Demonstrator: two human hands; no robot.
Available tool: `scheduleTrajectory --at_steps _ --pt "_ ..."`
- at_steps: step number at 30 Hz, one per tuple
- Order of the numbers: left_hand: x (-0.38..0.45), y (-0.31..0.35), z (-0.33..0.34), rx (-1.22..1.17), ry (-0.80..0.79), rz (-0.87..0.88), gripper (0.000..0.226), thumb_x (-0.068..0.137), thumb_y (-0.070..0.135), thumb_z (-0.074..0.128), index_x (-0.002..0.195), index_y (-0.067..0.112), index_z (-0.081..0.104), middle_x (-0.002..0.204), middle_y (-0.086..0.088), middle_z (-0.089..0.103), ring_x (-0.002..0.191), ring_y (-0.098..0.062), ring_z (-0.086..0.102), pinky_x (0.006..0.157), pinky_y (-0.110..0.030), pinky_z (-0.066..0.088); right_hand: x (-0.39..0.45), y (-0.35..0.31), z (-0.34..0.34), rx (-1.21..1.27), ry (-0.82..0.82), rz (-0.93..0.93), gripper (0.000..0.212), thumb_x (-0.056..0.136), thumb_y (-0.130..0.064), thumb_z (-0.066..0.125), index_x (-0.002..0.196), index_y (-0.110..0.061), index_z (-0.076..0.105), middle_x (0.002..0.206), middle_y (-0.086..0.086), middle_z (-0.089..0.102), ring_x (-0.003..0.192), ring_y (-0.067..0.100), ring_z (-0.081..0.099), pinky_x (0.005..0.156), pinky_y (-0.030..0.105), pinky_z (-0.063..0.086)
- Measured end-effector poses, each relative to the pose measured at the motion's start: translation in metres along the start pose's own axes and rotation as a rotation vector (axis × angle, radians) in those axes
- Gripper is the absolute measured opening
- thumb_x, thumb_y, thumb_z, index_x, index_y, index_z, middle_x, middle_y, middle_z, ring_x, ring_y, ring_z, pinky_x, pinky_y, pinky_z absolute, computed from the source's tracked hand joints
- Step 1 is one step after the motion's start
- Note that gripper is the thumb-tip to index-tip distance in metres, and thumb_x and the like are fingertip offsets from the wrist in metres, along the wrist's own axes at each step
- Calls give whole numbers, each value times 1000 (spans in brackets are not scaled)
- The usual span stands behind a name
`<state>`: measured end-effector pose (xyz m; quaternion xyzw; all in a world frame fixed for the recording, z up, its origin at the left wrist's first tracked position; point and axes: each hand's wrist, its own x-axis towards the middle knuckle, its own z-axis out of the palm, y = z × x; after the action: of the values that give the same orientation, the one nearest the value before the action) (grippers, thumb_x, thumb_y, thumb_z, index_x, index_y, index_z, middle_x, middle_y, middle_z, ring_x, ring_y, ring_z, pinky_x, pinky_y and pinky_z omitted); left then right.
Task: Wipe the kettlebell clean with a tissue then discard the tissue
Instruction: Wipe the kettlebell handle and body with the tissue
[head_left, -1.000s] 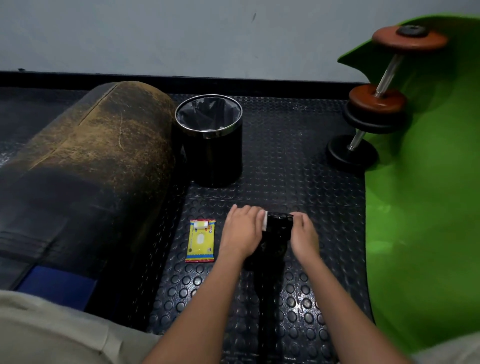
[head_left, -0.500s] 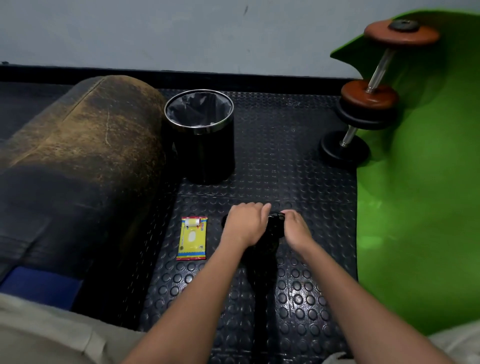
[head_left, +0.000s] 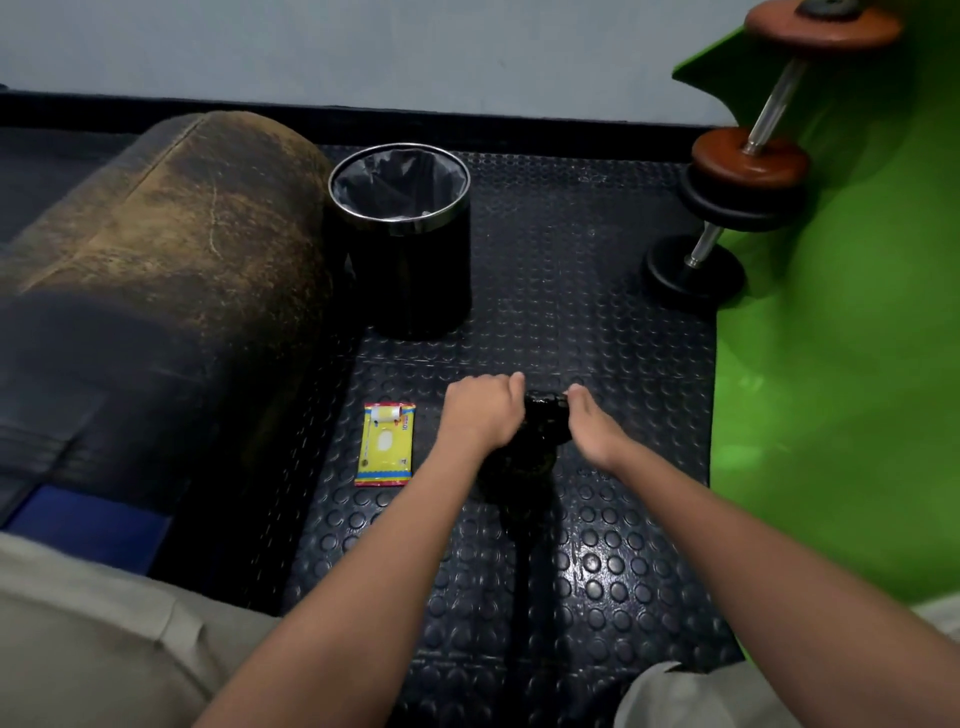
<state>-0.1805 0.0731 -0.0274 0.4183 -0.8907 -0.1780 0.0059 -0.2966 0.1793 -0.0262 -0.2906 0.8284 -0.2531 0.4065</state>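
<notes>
Studded black rubber flooring (head_left: 597, 545) lay under both forearms. On it stood the kettlebell (head_left: 543, 426), dark against dark, with the left hand (head_left: 480, 413) curled over its left side and the right hand (head_left: 592, 428) closed on its right. No tissue showed; it was probably hidden under the left palm. That invited risk: a thin sheet could tear unseen or miss patches. Beside them lay the tissue packet (head_left: 385, 444). Farther off, the lined bin (head_left: 402, 234) waited; a careless toss could fall short.
</notes>
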Motion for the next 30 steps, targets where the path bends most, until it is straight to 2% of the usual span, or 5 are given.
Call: scheduleTrajectory --at_steps 6,15,22,26,30 --pt "-26 -6 20 -112 297 233 37 104 33 25 110 22 60 102 7 60 95 -17 52 98 -34 35 0 0 -1 18 3 -14 62 104 -50 7 158 -21 16 163 7 18 150 23 18 119 37 14" --pt "-15 -40 14 -562 192 -159 47 106 35 25 87 6 58 92 0 61 90 -23 55 83 -36 41 -1 0 -6 42 -75 -20 59 105 -48 5 158 -24 1 166 -5 0 152 18 2 120 37 4" --pt "-6 -3 9 -13 52 -9 49 99 30 12 97 14 58 100 -6 65 93 -32 58 86 -42 37 6 2 0 38 -21 -16 62 104 -50 5 159 -21 4 166 -2 3 152 16 4 121 35 4" --pt "-23 0 26 -53 274 190 35 104 35 26 105 21 59 98 3 60 93 -21 53 104 -39 35 7 2 2 51 16 -6 64 104 -51 6 159 -19 11 165 4 11 151 19 12 121 36 9" --pt "-18 -13 16 -111 288 189 35 105 30 27 98 19 60 91 1 60 88 -23 55 92 -36 38 4 2 0 57 -8 -2 63 103 -53 5 159 -23 7 165 1 7 152 20 7 120 38 6"
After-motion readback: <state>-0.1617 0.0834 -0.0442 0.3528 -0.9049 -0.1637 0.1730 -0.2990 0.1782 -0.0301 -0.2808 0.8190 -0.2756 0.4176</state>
